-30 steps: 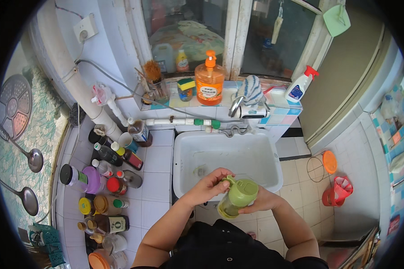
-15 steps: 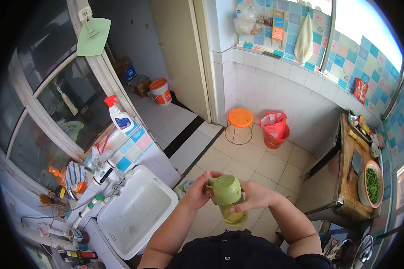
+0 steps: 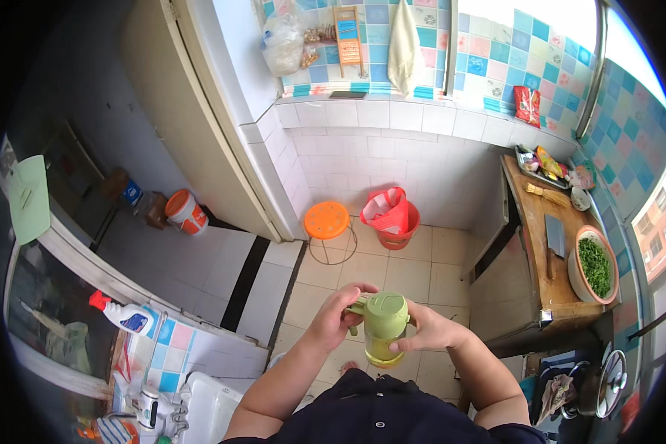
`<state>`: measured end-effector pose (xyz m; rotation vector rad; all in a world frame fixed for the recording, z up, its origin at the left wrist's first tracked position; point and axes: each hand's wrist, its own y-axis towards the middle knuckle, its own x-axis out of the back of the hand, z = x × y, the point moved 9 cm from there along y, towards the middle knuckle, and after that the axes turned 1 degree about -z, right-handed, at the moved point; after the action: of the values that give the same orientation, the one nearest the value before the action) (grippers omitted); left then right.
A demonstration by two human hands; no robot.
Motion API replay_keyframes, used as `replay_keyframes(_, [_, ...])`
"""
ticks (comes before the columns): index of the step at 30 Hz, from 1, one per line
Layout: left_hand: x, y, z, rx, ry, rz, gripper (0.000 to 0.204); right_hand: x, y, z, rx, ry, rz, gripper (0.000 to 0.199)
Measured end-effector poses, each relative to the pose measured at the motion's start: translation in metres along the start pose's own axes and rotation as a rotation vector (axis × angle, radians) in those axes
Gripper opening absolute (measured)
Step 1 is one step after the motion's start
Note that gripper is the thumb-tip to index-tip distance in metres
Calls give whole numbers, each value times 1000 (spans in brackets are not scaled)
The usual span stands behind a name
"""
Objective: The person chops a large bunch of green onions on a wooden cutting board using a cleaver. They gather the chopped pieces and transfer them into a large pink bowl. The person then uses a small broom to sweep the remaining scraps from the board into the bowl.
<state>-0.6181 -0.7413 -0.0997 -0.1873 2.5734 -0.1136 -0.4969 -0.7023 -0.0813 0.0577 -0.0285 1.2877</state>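
Observation:
Before my body I hold an oil dispenser with a pale green lid and handle and a see-through lower part. Yellowish liquid shows inside it near the bottom. My left hand is closed around the handle on its left side, some of the fingers hidden behind it. On the other side my right hand grips the clear body, thumb across the front. The dispenser is held upright above the tiled floor, touching nothing but my hands.
At right, a wooden-topped counter holds a cleaver, a brush and a bowl of chopped greens. A lidded pot stands nearer. An orange stool and red bucket stand ahead; a white sink is lower left.
My view has swung to the right, so the sink has slid toward the lower left and more of the counter shows. Both hands keep their hold on the oil dispenser.

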Motion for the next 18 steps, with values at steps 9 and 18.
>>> replay_keyframes(9, [-23, 108, -21, -32, 279, 109, 34, 76, 12, -18, 62, 675, -609, 80])
replay_keyframes(18, [-96, 200, 29, 63, 253, 282, 34, 165, -32, -23, 222, 771, -789, 74])
